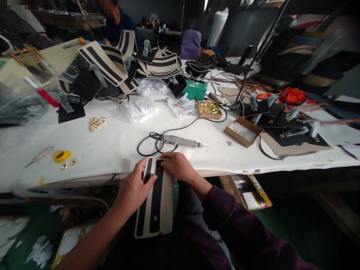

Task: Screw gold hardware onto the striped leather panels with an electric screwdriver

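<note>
A beige panel with black stripes (166, 202) lies tilted over my lap, its top end against the table's front edge. My left hand (136, 187) grips its left side, with the thumb on the black stripe. At the top right corner, my right hand (177, 165) holds the panel, fingertips by a small dark spot on the stripe. A round metal piece (155, 218) shows near the panel's lower end. Just beyond my hands, a grey corded electric screwdriver (180, 141) lies on the white table (112, 138).
Yellow tape (62, 156), an awl (39, 156) and gold rings (97, 123) lie at left. A box of gold parts (208, 109) and an open cardboard box (243, 131) stand right of centre. Striped panels (104, 63) are piled behind. A person (120, 26) is at the back.
</note>
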Motion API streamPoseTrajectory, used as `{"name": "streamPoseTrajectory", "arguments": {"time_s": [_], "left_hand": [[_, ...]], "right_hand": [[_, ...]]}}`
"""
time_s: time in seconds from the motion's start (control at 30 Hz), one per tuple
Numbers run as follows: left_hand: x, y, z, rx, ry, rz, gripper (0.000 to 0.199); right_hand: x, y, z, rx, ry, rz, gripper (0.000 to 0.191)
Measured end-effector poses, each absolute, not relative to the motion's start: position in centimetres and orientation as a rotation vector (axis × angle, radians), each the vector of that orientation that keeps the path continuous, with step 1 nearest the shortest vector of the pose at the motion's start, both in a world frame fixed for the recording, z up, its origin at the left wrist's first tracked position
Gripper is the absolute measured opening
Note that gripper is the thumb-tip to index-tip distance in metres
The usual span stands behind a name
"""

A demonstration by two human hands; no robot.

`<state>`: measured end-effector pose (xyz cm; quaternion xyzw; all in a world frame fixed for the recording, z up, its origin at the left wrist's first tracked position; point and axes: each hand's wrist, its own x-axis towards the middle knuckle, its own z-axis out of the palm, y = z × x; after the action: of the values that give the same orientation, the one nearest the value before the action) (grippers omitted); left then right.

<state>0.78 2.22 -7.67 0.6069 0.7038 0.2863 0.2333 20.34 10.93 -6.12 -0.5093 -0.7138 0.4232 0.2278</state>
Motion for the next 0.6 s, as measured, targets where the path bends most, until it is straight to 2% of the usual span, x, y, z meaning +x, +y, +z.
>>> {"name": "streamPoseTrajectory", "arguments": {"time_s": [0.13,0.27,0.47,0.6], "left_hand": [[0.3,3.5,-8.2,1.457,1.646,0.993,0.066],[0.4,4.7,-8.2,1.249,1.532,0.951,0.069],[0.4,5.3,-7.2,1.17,1.406,0.763,0.049],[0.2,5.2,-7.0,1.161,1.394,0.769,0.042]], "right_hand": [[21.4,10.8,-6.8,-1.206,-1.79,1.4,0.025],[22.0,10.8,-7.0,-1.153,-1.677,1.53,0.028],[21.8,10.9,-6.8,-1.134,-1.539,1.655,0.032],[21.6,10.7,-6.0,-1.137,-1.519,1.664,0.031]]}}
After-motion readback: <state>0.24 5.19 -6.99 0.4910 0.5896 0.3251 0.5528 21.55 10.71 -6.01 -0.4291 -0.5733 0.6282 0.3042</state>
